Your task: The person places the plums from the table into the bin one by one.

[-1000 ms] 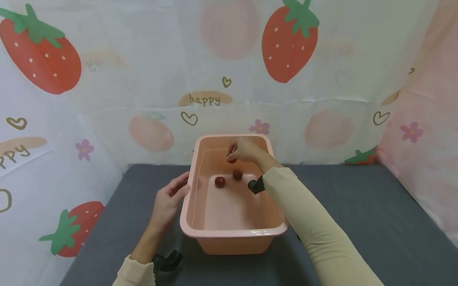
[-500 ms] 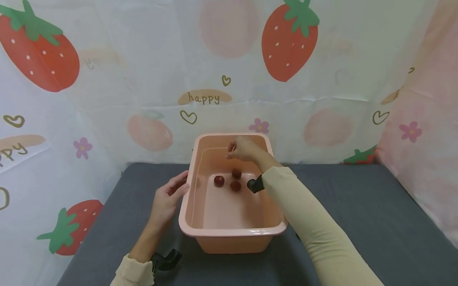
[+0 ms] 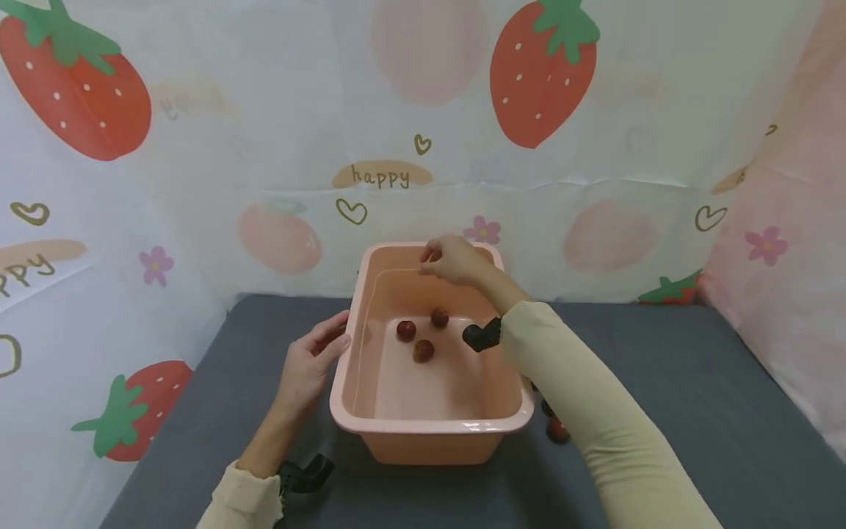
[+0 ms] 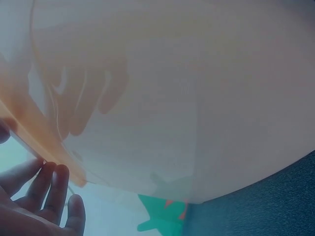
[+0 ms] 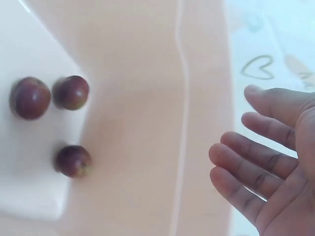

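Note:
A peach-coloured plastic basin stands on the dark cloth. Inside it lie three dark red, plum-like fruits: one at the left, one farther back and one nearer. My left hand rests against the left rim, its fingers and thumb touching the edge from outside. Over the basin's far end hangs my right hand, holding nothing. In the right wrist view its fingers are spread and slightly bent, apart from the fruits.
Right of the basin, another dark red fruit lies on the dark cloth, partly behind the right sleeve. A dark round thing beside it is mostly hidden. A strawberry-printed curtain closes off the back and sides.
The fruit in my right hand was let go, dropped into the basin and rolled a little nearer. My right hand has since risen slightly. The left hand stays at the rim.

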`<action>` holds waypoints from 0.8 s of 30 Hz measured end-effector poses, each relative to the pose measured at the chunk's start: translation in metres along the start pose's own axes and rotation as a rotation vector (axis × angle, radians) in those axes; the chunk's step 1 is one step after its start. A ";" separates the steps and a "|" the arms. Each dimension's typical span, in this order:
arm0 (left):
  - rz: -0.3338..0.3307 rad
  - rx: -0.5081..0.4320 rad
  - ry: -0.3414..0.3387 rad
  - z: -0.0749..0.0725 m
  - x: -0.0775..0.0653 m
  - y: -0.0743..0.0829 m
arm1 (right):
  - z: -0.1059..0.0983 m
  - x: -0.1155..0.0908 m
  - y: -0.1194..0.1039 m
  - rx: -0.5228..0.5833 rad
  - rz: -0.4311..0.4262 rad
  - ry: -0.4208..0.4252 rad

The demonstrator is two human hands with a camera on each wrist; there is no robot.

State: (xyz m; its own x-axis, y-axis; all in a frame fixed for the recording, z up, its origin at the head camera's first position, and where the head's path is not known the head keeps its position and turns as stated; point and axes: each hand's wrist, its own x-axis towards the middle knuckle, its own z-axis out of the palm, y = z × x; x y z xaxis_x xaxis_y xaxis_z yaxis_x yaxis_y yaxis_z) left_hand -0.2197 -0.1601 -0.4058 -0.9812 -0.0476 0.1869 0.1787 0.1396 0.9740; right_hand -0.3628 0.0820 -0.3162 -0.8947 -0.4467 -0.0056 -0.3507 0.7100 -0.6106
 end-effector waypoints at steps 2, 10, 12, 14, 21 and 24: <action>-0.003 -0.006 0.003 0.000 0.000 0.000 | -0.010 -0.007 -0.004 -0.034 -0.026 0.016; -0.013 -0.019 -0.010 0.000 -0.001 0.000 | -0.059 -0.047 0.000 -0.135 -0.103 0.125; -0.013 -0.009 -0.011 -0.001 -0.001 0.000 | -0.069 -0.057 0.008 -0.135 -0.110 0.165; -0.013 -0.011 -0.012 0.000 0.000 -0.001 | -0.078 -0.066 0.019 -0.152 -0.125 0.197; -0.001 -0.013 -0.014 0.001 -0.001 -0.001 | -0.096 -0.091 0.061 -0.219 -0.036 0.163; 0.002 -0.026 -0.001 0.001 0.000 0.000 | -0.093 -0.092 0.084 -0.220 -0.005 0.131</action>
State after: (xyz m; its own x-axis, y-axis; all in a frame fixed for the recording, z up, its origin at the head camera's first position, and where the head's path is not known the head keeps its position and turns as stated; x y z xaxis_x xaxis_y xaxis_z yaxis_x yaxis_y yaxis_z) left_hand -0.2195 -0.1590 -0.4064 -0.9809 -0.0461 0.1891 0.1829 0.1135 0.9765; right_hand -0.3357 0.2327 -0.2936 -0.9161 -0.3860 0.1082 -0.3938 0.8160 -0.4233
